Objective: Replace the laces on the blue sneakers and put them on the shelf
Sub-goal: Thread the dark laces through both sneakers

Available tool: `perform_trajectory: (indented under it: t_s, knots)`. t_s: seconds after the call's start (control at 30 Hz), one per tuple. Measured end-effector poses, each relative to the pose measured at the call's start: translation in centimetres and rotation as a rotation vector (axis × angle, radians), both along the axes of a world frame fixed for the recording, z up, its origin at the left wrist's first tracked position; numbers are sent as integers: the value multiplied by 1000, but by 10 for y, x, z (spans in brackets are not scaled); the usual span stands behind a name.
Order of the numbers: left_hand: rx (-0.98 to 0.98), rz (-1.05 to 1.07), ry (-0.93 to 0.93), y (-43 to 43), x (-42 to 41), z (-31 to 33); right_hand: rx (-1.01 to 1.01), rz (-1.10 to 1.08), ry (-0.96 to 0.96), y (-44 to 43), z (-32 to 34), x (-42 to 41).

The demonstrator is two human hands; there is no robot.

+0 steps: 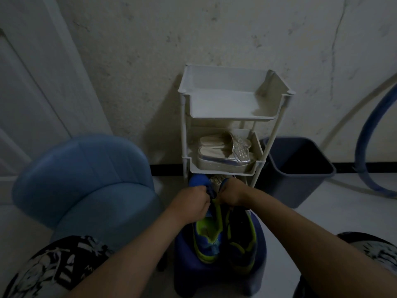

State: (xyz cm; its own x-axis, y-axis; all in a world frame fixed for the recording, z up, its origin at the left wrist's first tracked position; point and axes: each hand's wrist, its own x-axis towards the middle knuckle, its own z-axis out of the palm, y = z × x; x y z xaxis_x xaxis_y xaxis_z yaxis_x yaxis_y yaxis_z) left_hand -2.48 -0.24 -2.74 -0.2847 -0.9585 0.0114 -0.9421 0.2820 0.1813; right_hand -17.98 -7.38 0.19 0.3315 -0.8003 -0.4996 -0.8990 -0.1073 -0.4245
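Both sets of fingers are clenched: the left grip (pixel 193 203) and the right grip (pixel 231 194), a person's bare hands, curl close together around the far, toe end of a blue sneaker (pixel 207 233) with lime-green trim; a dark blue piece shows between the knuckles, and the dim light hides whether it is lace or tongue; this sneaker lies with its heel towards the viewer on a dark blue stool (pixel 214 280); a second, darker sneaker (pixel 241 244) lies just to its right on the same stool; beyond the hands, against a stained wall, stands a white three-tier shelf (pixel 225 102); its middle tier holds a pair of silver sandals (pixel 223 153); something glittery sits on the lowest tier behind the hands, too hidden to name; a light blue padded chair (pixel 86 179) fills the left side; a dark bin (pixel 296 190) stands on the floor just right of the shelf; a blue hose (pixel 363 136) curves along the far right edge; black-and-white patterned fabric (pixel 60 265) covers the knees at the near corners.
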Motion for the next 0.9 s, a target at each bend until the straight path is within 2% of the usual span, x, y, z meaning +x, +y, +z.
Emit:
perform_trajectory:
  t_s: [0.17,0.33,0.67,0.8,0.9]
  knots:
    - [2,76,99,-2,-5,-10,-16,49,5,4,-1,0]
    - [1,42,41,-1,-10,-6,-17,43,-22,5,-1,-2]
    - [-34,151,40,7,-20,-13,70,-56,-187,8,2,-7]
    - [-6,282,183,8,-24,-19,73,-58,-203,7,0,-6]
    - [13,267,214,8,-25,-16,66,-66,-204,6,-2,-6]
